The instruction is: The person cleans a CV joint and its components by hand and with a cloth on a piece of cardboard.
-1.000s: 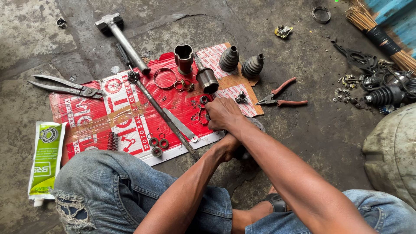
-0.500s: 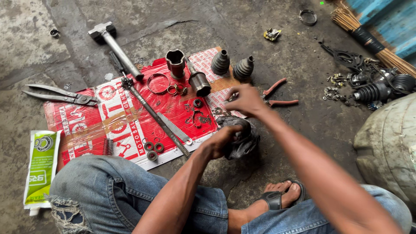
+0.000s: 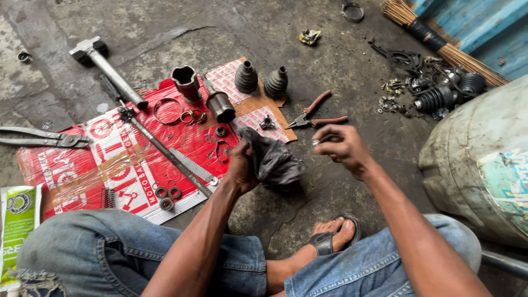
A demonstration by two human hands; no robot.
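Observation:
My left hand (image 3: 242, 168) grips a dark greasy rag (image 3: 272, 160) just above the concrete floor, at the right edge of a red printed cardboard sheet (image 3: 82, 170). My right hand (image 3: 341, 147) hovers to the right of the rag and pinches a small shiny metal part (image 3: 317, 141) between its fingertips. Red-handled pliers (image 3: 316, 114) lie on the floor just beyond my right hand. On the cardboard lie a long axle shaft (image 3: 165, 151), two metal joint housings (image 3: 187, 82), rings and small bearings (image 3: 166, 195).
Two black rubber boots (image 3: 261, 80) stand at the cardboard's far edge. A hammer (image 3: 104, 63) and large snips (image 3: 44, 138) lie left. A green packet (image 3: 16, 225), a grey drum (image 3: 484, 159), old black parts (image 3: 440, 93) and a broom (image 3: 440, 38) surround me. My sandalled foot (image 3: 330, 236) rests below.
My right hand has drawn back from the cardboard towards me with a small part. My left hand has lifted the rag up off the floor.

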